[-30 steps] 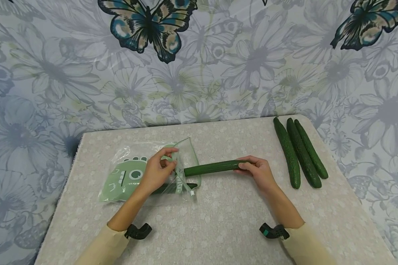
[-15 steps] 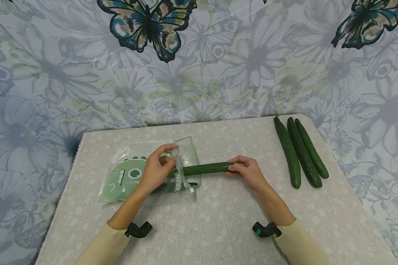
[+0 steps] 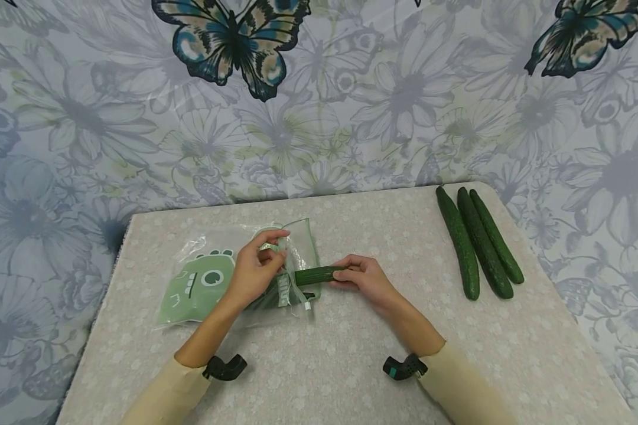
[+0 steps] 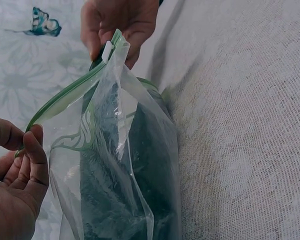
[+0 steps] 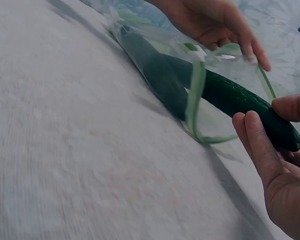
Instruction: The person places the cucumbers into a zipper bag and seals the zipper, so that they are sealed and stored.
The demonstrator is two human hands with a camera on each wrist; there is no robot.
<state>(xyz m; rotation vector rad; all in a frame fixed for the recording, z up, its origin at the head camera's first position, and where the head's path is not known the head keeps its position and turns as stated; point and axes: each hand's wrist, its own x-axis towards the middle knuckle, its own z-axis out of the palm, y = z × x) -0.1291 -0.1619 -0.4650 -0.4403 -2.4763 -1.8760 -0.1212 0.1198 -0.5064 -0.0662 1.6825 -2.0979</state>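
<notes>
A clear zip bag point(image 3: 199, 239) with a green one-eyed print lies on the table's left half, its mouth facing right. My left hand point(image 3: 255, 268) pinches the upper edge of the mouth; the left wrist view shows thumb and fingers on the green zip strip point(image 4: 65, 95). In my right hand point(image 3: 369, 280) is the outer end of a cucumber point(image 3: 313, 275), whose other part is inside the bag. The right wrist view shows my right hand point(image 5: 285, 175) gripping the tip of that cucumber point(image 5: 235, 97), and a second cucumber point(image 5: 155, 70) within the bag beside it.
Three cucumbers point(image 3: 459, 245) lie side by side at the table's back right. The table point(image 3: 329, 366) has a pale patterned cloth, and a curtain point(image 3: 404, 106) with flowers and butterflies hangs behind its back edge.
My right hand has moved left with the cucumber, and more of the cucumber is inside the bag. My left hand has kept its pinch on the bag's edge, nearly still.
</notes>
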